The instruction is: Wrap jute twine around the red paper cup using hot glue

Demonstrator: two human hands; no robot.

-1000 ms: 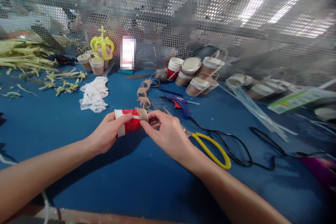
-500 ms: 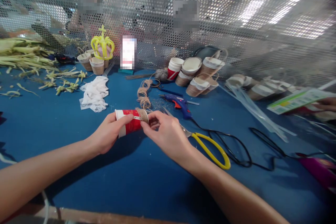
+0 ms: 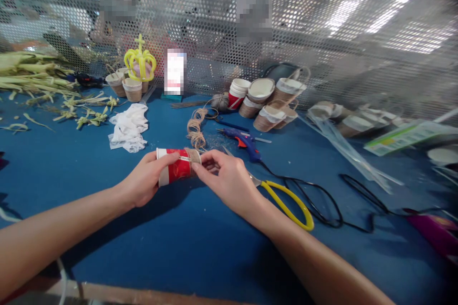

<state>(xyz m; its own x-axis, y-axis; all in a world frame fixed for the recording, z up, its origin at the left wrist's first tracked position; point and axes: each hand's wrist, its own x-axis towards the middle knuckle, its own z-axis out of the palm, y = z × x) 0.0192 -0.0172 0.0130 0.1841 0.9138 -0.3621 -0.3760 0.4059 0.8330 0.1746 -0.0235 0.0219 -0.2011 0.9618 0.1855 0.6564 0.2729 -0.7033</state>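
A red and white paper cup [image 3: 175, 167] lies on its side in the air above the blue table, its base end wound with brown twine [image 3: 194, 157]. My left hand [image 3: 145, 178] is closed round the rim end of the cup, thumb along its top. At the twine-wrapped end, my right hand [image 3: 229, 176] is closed, thumb and fingertips against the twine and the cup's base; the curled fingers are partly hidden. A loose skein of twine [image 3: 196, 128] lies just beyond the cup. Yellow-handled scissors [image 3: 286, 204] rest partly under my right hand.
A blue glue gun [image 3: 243, 142] with a black cord [image 3: 322, 200] lies to the right. Twine-wrapped cups [image 3: 268, 116] stand at the back. White lace [image 3: 129, 126], a yellow crown [image 3: 140, 62], a phone [image 3: 174, 71] and pale husks [image 3: 32, 74] are on the left and behind. Clear glue sticks [image 3: 352, 152] lie right.
The cup has turned slightly in my hands, showing more of its printed side. At the far right, another person's hand has left the view.
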